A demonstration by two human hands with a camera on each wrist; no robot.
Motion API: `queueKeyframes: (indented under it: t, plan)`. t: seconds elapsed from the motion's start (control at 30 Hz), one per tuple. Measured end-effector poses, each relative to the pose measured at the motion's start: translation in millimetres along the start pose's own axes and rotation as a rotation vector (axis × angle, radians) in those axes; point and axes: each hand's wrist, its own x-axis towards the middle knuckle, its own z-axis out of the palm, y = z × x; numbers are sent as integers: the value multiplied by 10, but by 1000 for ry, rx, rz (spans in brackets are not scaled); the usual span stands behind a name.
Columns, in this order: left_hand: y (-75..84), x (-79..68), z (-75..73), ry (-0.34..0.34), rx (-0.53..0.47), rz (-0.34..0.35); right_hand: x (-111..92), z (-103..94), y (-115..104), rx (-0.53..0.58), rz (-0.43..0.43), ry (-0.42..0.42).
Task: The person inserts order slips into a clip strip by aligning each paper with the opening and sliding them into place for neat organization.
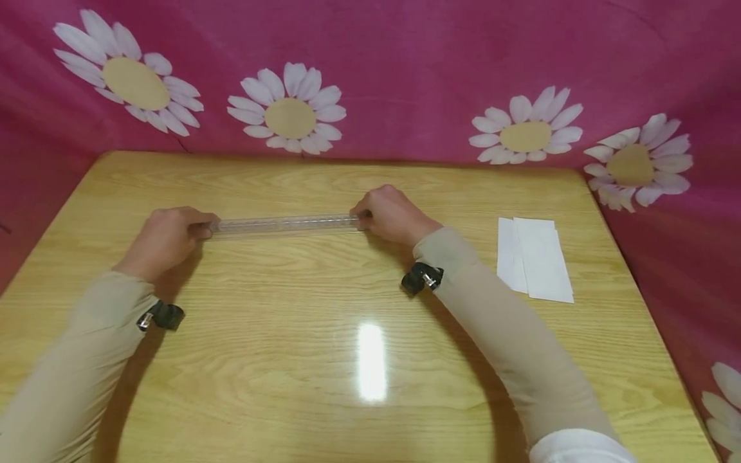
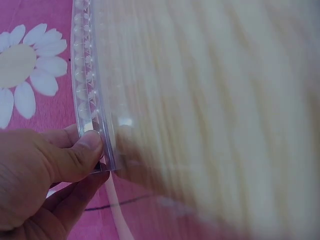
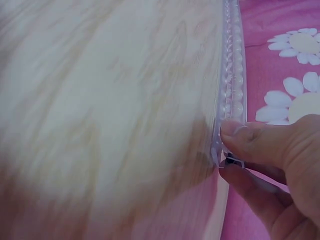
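Evidently, a clear plastic strip (image 1: 283, 224) is spanning the gap between 2 hands, over the far half of the table (image 1: 289, 302). It is running roughly parallel to the table's far edge, its middle falling nearer the left edge than the right. The left hand (image 1: 164, 239) is pinching its left end between thumb and fingers, and the right hand (image 1: 393, 215) is pinching its right end the same way. Rounded bumps are lining the strip between smooth rims, as the wrist views are showing. Whether its underside is touching the table is hard to tell, since the see-through plastic is blending with the wood grain.

By its look, the strip is probably weighing very little, and its ridged build is likely lending stiffness along the length, though it may be bowing or twisting slightly under load. The smooth faces are presumably making it slick, and thin walls are perhaps risking a crease or crack under a hard squeeze. The 2 ends are offering the surest hold, with a light, even pinch at each. Near the table's right edge, overlapping white papers (image 1: 541, 260) are lying flat.
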Motion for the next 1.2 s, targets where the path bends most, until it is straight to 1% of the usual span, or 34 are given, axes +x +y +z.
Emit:
queueKeyframes:
  t: [0.43, 0.57, 0.83, 0.93, 1.07, 1.2]
  plan:
    - [198, 171, 82, -4, -35, 22, -210, -44, 193, 5, 35, 34]
    - [266, 232, 101, -16, -36, 13, -279, -61, 251, 13, 52, 49]
    - [376, 337, 149, -30, -38, 18, -409, -107, 350, -1, 45, 77]
    - [433, 382, 166, -43, -29, 29, -466, -123, 395, -2, 50, 81]
    - [525, 444, 188, -68, -17, 55, -563, -151, 461, 10, 81, 79]
    - [601, 494, 207, -83, -26, 59, -648, -185, 508, 25, 101, 80]
